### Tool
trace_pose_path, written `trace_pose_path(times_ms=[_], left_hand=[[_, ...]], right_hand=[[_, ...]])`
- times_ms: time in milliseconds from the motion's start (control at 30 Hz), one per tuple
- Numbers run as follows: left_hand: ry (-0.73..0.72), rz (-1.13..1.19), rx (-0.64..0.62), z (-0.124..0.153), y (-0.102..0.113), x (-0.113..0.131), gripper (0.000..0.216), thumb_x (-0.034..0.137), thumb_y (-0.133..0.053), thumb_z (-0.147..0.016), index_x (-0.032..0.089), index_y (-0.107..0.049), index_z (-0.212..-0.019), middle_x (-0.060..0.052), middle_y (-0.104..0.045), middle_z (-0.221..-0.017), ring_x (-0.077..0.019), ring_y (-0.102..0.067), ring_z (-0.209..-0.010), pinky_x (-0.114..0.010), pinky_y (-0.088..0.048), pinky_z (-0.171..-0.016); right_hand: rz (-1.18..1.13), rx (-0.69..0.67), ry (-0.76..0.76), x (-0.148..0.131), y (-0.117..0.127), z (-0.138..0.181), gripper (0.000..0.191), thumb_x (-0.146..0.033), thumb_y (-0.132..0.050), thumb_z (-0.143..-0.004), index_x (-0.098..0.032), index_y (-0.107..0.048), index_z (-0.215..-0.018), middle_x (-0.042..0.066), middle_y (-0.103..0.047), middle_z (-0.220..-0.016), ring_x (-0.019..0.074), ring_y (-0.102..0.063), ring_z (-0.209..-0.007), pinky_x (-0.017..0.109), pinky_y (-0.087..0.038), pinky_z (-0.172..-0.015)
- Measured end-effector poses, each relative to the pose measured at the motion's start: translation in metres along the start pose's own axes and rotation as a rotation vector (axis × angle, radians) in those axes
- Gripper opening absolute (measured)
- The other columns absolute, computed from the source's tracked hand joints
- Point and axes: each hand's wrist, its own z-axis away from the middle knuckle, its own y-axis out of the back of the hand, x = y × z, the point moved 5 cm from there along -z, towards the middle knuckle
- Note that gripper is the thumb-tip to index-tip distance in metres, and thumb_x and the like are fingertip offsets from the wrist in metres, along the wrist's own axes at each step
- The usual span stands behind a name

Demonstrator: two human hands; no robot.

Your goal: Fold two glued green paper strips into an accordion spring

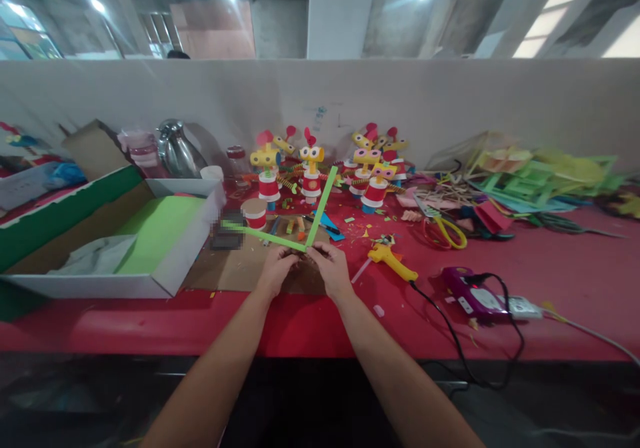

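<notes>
Two long green paper strips (323,205) meet at a corner in front of me, forming a V shape. My left hand (277,269) and my right hand (329,268) both pinch that corner, fingers closed on it. One strip points up and away to the right, the other runs out to the left. Beneath them lies a brown cardboard sheet (220,275) with scraps on it. A red and white paper cup (255,215) stands just behind the left strip. Several paper-cup figures (311,181) with yellow heads stand farther back.
An open box (165,287) with green paper sits left. A yellow glue gun (393,263), scissors (443,231) and a purple power strip (475,295) with cords lie right. Green paper pieces (525,181) pile up at back right. A metal jug (177,148) stands by the wall.
</notes>
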Motion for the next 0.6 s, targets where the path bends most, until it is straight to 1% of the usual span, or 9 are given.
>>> trace_pose_path(times_ms=[67, 200, 400, 500, 600], left_hand=[[-0.002, 0.001, -0.007, 0.0005, -0.0005, 0.0009, 0.015, 0.029, -0.071, -0.061, 0.014, -0.068, -0.063, 0.0, -0.06, -0.055, -0.0099, -0.049, -0.051, -0.021, -0.035, -0.05], [-0.019, 0.001, -0.013, 0.0007, -0.0003, 0.0012, 0.024, 0.037, -0.072, -0.066, 0.013, -0.071, -0.07, -0.003, -0.064, -0.062, -0.0111, -0.052, -0.054, -0.022, -0.037, -0.052], [-0.06, -0.014, 0.019, 0.0017, 0.0015, 0.0003, 0.026, 0.04, -0.071, -0.071, 0.014, -0.07, -0.068, -0.001, -0.064, -0.06, -0.0122, -0.052, -0.057, -0.023, -0.04, -0.056], [-0.058, -0.003, 0.014, 0.0026, 0.0008, 0.0011, 0.025, 0.039, -0.073, -0.069, 0.014, -0.072, -0.071, -0.002, -0.066, -0.062, -0.0132, -0.054, -0.059, -0.024, -0.041, -0.058], [-0.053, 0.031, 0.0, 0.0014, 0.0006, 0.001, 0.023, 0.036, -0.078, -0.062, 0.014, -0.072, -0.069, -0.002, -0.067, -0.062, -0.0132, -0.054, -0.059, -0.024, -0.041, -0.059]], right_hand=[[-0.016, -0.005, -0.005, -0.0003, -0.0006, 0.0, 0.016, -0.035, -0.071, -0.065, -0.02, -0.069, -0.07, -0.002, -0.064, -0.062, 0.0157, -0.056, -0.06, 0.027, -0.044, -0.061], [-0.048, -0.02, -0.016, 0.0011, -0.0014, -0.0002, 0.014, -0.034, -0.071, -0.065, -0.02, -0.069, -0.068, -0.002, -0.066, -0.064, 0.0163, -0.059, -0.063, 0.029, -0.047, -0.065], [-0.067, -0.016, -0.017, 0.0013, -0.0018, 0.0006, 0.014, -0.034, -0.071, -0.065, -0.02, -0.07, -0.07, -0.002, -0.066, -0.065, 0.0162, -0.059, -0.064, 0.028, -0.047, -0.066], [-0.082, -0.009, -0.025, -0.0001, -0.0023, 0.0011, 0.016, -0.034, -0.071, -0.065, -0.02, -0.07, -0.071, -0.001, -0.067, -0.066, 0.0161, -0.059, -0.064, 0.028, -0.048, -0.065], [-0.096, -0.007, -0.043, -0.0011, -0.0029, 0.0008, 0.015, -0.034, -0.071, -0.064, -0.02, -0.07, -0.07, -0.001, -0.065, -0.062, 0.0151, -0.057, -0.062, 0.027, -0.047, -0.061]])
